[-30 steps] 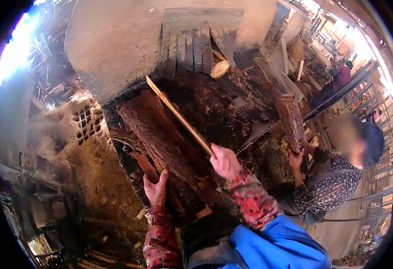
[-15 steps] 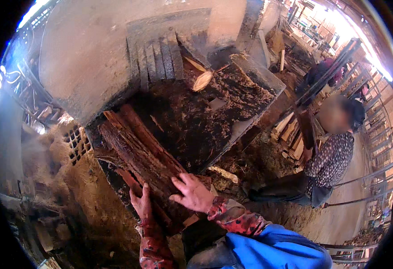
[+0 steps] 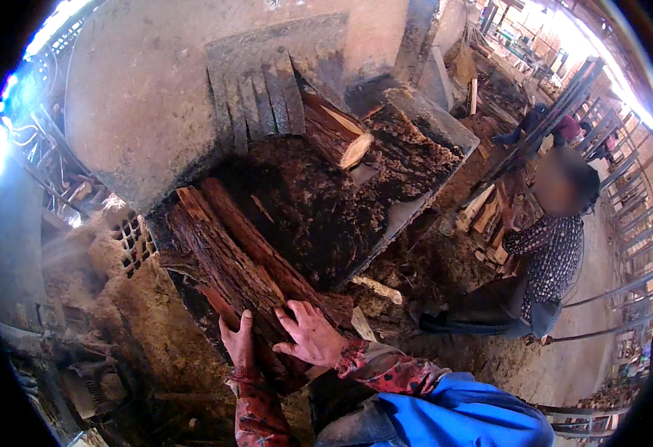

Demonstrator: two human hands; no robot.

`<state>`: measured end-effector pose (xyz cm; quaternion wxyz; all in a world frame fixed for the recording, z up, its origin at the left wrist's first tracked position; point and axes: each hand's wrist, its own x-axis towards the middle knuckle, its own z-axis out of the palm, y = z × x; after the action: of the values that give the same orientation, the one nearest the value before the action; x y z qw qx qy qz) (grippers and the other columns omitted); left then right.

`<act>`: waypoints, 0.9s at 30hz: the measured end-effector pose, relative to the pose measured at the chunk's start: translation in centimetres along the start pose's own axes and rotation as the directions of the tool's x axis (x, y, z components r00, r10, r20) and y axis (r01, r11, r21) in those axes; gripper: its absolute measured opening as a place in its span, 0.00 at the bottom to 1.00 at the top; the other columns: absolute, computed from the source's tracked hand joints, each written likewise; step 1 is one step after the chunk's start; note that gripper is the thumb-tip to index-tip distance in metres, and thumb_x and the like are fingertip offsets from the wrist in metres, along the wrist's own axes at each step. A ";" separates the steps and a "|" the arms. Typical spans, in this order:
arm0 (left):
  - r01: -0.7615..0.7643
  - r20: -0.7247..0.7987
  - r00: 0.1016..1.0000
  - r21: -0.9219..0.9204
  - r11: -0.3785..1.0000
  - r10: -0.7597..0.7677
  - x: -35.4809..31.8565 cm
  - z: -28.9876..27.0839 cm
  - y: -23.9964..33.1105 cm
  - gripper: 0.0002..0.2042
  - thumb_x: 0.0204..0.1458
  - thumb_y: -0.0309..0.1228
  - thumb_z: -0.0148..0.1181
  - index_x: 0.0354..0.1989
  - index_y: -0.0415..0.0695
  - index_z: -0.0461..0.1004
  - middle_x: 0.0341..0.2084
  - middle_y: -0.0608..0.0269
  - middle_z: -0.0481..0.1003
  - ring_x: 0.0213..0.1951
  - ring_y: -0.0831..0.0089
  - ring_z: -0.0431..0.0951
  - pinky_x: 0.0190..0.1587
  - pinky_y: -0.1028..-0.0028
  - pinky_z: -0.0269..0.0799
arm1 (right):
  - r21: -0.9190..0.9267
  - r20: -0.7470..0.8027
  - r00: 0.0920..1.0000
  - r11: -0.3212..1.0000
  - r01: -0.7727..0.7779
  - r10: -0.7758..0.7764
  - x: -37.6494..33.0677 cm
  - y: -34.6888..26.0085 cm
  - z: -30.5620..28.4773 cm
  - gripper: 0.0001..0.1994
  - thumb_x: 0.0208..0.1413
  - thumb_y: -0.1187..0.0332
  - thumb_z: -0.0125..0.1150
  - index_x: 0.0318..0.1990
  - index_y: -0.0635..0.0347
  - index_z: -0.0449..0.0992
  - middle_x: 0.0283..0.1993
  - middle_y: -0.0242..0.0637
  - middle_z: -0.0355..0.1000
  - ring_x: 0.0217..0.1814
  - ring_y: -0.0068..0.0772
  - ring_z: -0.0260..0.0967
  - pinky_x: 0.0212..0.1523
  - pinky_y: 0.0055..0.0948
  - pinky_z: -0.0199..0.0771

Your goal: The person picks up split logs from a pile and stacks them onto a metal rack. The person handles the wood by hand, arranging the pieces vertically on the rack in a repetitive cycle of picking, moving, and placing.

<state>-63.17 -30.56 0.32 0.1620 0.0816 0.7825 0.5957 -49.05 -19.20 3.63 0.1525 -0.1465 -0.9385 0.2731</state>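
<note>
Several long bark-covered wood slabs [image 3: 218, 249] lie side by side along the left part of a dark metal table [image 3: 397, 231], their near ends toward me. My left hand [image 3: 239, 344] rests against the left edge of these slabs, thumb raised and fingers apart. On top of the near end lies my right hand [image 3: 313, 335], its fingers spread on the bark. Farther off, a piece of log [image 3: 334, 134] with a pale cut end sticks out beneath hanging dark strip flaps [image 3: 267, 97] of a large machine housing [image 3: 144, 104].
Wet bark shreds and sawdust [image 3: 416, 160] cover the table's right side. At the right, another person [image 3: 550, 246] sits low beside a stack of split wood [image 3: 490, 223]. A pale stick [image 3: 378, 289] lies by the table's near edge. A perforated block [image 3: 134, 242] stands at the left.
The log piece has come farther out from under the flaps, toward the right. My hands stay on the slabs, slightly lower in view. The other person's arm has moved toward the stack.
</note>
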 end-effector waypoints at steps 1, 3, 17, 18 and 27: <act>0.023 -0.019 1.000 0.024 0.999 -0.023 -0.1 0.3 0.4 0.32 0.48 0.41 0.65 0.58 0.36 0.62 0.50 0.53 0.70 0.50 0.63 0.71 0.53 0.68 0.64 | 0.008 0.004 1.000 1.000 0.001 -0.001 -0.1 0.1 0.0 0.36 0.47 0.47 0.63 0.58 0.66 0.64 0.56 0.54 0.56 0.57 0.56 0.58 0.52 0.49 0.64; 0.039 -0.033 0.999 0.002 0.999 -0.039 -0.2 0.3 0.5 0.32 0.48 0.40 0.65 0.58 0.36 0.62 0.50 0.53 0.70 0.50 0.64 0.71 0.54 0.68 0.64 | 0.019 -0.020 1.000 1.000 0.017 -0.016 -0.1 0.1 -0.1 0.36 0.48 0.48 0.63 0.57 0.66 0.64 0.55 0.55 0.57 0.56 0.56 0.58 0.53 0.48 0.64; 0.063 -0.107 0.993 0.061 0.996 -0.056 0.0 0.3 -0.2 0.34 0.46 0.42 0.66 0.59 0.36 0.62 0.49 0.53 0.71 0.50 0.63 0.71 0.54 0.69 0.63 | 0.153 -0.459 0.887 0.988 0.017 0.056 8.3 8.5 -15.9 0.13 0.48 0.68 0.67 0.40 0.65 0.75 0.30 0.40 0.71 0.30 0.37 0.72 0.30 0.32 0.73; 0.062 -0.094 0.994 0.054 0.997 -0.057 0.0 0.1 -0.1 0.35 0.46 0.42 0.67 0.59 0.36 0.62 0.49 0.53 0.71 0.50 0.63 0.71 0.54 0.69 0.63 | 0.192 -0.411 0.910 0.981 0.032 0.051 7.8 7.4 -15.4 0.13 0.49 0.68 0.67 0.40 0.66 0.75 0.30 0.39 0.71 0.29 0.34 0.72 0.30 0.30 0.73; 0.067 -0.060 0.996 0.014 0.998 -0.066 -0.1 0.3 0.6 0.34 0.44 0.41 0.68 0.57 0.34 0.63 0.49 0.53 0.72 0.50 0.65 0.71 0.54 0.69 0.64 | 0.404 -0.070 0.997 0.913 0.051 -0.025 0.0 2.7 -3.9 0.15 0.50 0.66 0.65 0.43 0.65 0.75 0.38 0.44 0.72 0.39 0.45 0.72 0.38 0.34 0.74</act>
<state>-63.07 -30.16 0.86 0.1576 0.0390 0.7940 0.5858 -47.13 -15.23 5.25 0.2146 -0.1019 -0.8588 0.4540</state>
